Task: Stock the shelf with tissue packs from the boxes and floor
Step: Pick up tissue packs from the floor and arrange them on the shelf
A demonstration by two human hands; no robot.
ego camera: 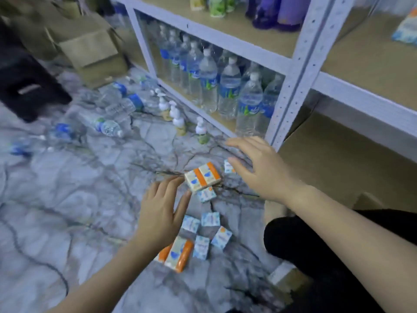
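Several tissue packs lie on the marbled floor in front of the white metal shelf (300, 64). A larger orange-striped pack (202, 179) lies between my hands. A second orange-striped pack (177, 254) lies partly under my left wrist. Small blue-and-white packs (210, 219) are scattered around them. My left hand (161, 213) hovers with fingers straight, its fingertips at the left edge of the upper orange pack. My right hand (259, 168) is spread just to the right of that pack and partly hides one small pack (228, 166). Neither hand holds anything.
Upright water bottles (228, 91) fill the bottom left shelf bay. Loose bottles (108, 126) and pump bottles (178, 119) lie on the floor to the left. A cardboard box (94, 55) stands behind them. My knee (300, 238) is at the right. One pack (406, 30) sits on the right shelf board.
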